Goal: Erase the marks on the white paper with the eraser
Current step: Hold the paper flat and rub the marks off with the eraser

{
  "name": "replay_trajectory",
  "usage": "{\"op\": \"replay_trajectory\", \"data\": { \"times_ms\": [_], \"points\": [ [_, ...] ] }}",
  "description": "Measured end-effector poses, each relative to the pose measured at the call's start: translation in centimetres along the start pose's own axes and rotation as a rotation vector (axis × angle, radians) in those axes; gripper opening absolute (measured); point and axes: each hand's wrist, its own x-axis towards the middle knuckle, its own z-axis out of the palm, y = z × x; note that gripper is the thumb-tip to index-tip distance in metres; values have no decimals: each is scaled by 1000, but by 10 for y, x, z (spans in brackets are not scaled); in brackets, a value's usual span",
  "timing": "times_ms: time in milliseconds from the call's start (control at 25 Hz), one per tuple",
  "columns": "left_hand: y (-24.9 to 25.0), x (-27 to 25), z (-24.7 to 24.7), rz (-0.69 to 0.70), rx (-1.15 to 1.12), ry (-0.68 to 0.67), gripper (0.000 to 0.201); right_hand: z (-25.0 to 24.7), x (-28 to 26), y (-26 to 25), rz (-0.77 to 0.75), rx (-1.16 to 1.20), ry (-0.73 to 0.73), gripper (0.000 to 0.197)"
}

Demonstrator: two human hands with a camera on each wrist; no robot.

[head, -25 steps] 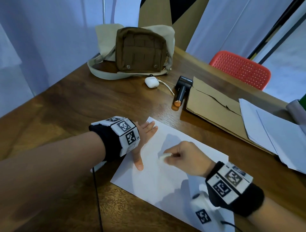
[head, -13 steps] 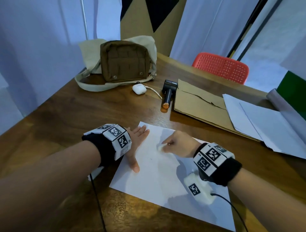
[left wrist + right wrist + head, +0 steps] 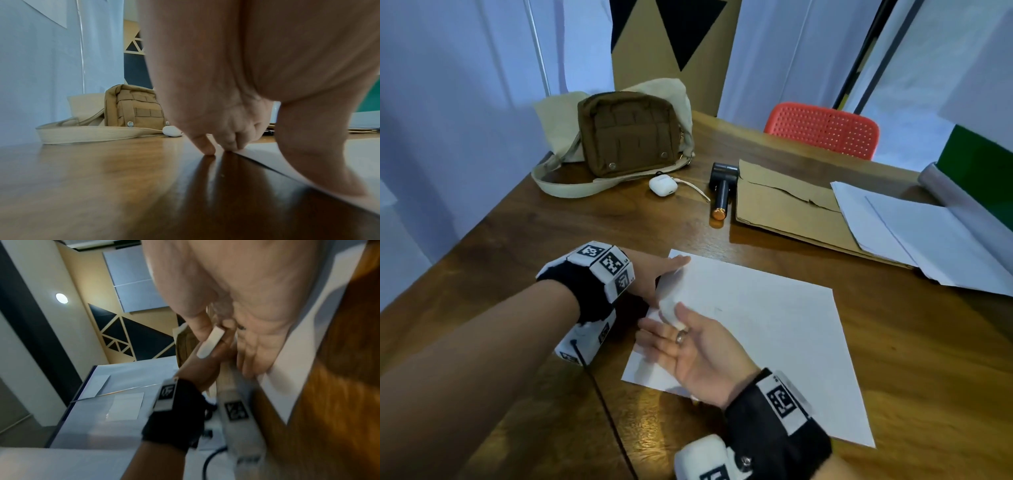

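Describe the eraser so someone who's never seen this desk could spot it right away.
On the wooden table, find the white paper nearest the person. At its left edge the right hand, palm up, pinches a small white eraser between thumb and finger. Unlike the rounded white earbud case by the brown bag, it is a flat slab.

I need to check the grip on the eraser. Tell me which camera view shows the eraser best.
The right wrist view: the eraser shows as a whole white bar pinched between thumb and fingers of the right hand. The head view shows it smaller, partly covered by the fingers. The left wrist view does not show it.
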Motion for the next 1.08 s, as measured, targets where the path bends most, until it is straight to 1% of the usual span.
{"op": "replay_trajectory", "data": {
  "times_ms": [40, 80, 120, 160, 200, 240, 280, 320, 360, 400, 440, 480, 520, 560, 600, 640, 680, 720, 760, 800, 840, 880, 920, 960, 1000, 1040, 1080],
  "points": [
    [-1, 1, 1, -6, 11, 2, 96, -1, 3, 2, -12, -10, 35, 30],
    [-1, 1, 0, -2, 24, 8, 96, -8, 8, -3, -77, 7, 121, 29],
    [0, 0, 0, -3, 36, 16, 95, -17, 13, -14, -203, 42, 264, 27],
    [0, 0, 0, -10, 43, 27, 94, -27, 15, -30, -362, 82, 437, 28],
    [-1, 1, 1, -15, 33, 37, 94, -35, 15, -45, -505, 77, 646, 31],
    [-1, 2, 1, -21, 21, 45, 96, -37, 12, -56, -603, 51, 790, 35],
    [-1, 3, 1, -27, 11, 55, 98, -32, 12, -59, -648, 59, 790, 36],
    [-3, 4, 2, -33, -9, 56, 102, -19, 13, -54, -628, 98, 664, 33],
    [-5, 5, 3, -33, -35, 57, 105, -3, 15, -42, -535, 144, 472, 27],
    [-7, 6, 5, -38, -47, 62, 107, 12, 18, -29, -408, 142, 322, 22],
    [-7, 6, 5, -31, -53, 75, 107, 20, 20, -17, -306, 110, 204, 19],
    [-7, 5, 5, -19, -48, 84, 105, 21, 24, -11, -252, 69, 199, 18],
    [-5, 3, 5, -6, -41, 87, 105, 16, 24, -13, -275, 20, 286, 20],
    [-5, 2, 5, -2, -32, 93, 105, 3, 26, -20, -353, -40, 452, 23],
    [-5, 2, 5, 3, -21, 99, 106, -9, 27, -33, -454, -49, 666, 26],
    [-4, 2, 4, 0, -15, 93, 106, -19, 25, -45, -573, 11, 854, 31],
    [-4, 2, 4, 2, -12, 86, 106, -25, 24, -54, -656, 127, 907, 34],
    [-4, 3, 3, 3, -17, 87, 106, -26, 24, -60, -704, 252, 837, 34],
    [-5, 4, 2, 2, -31, 89, 107, -20, 27, -59, -683, 358, 654, 30],
    [-6, 5, 3, -5, -55, 85, 109, -6, 32, -54, -599, 417, 480, 24],
    [-7, 5, 3, -1, -84, 85, 110, 8, 37, -46, -496, 390, 346, 21],
    [-8, 6, 4, 1, -108, 88, 112, 19, 44, -37, -405, 322, 269, 20],
    [-8, 5, 4, 4, -130, 91, 114, 22, 52, -32, -350, 285, 248, 20],
    [-8, 5, 5, 3, -141, 94, 116, 22, 55, -32, -320, 295, 238, 20],
    [-8, 5, 5, -2, -139, 96, 118, 14, 53, -37, -331, 310, 286, 21],
    [-8, 5, 5, -10, -126, 99, 119, 1, 49, -45, -391, 315, 349, 22],
    [-8, 5, 5, -12, -111, 101, 119, -17, 41, -55, -474, 291, 494, 25]
  ]
}}
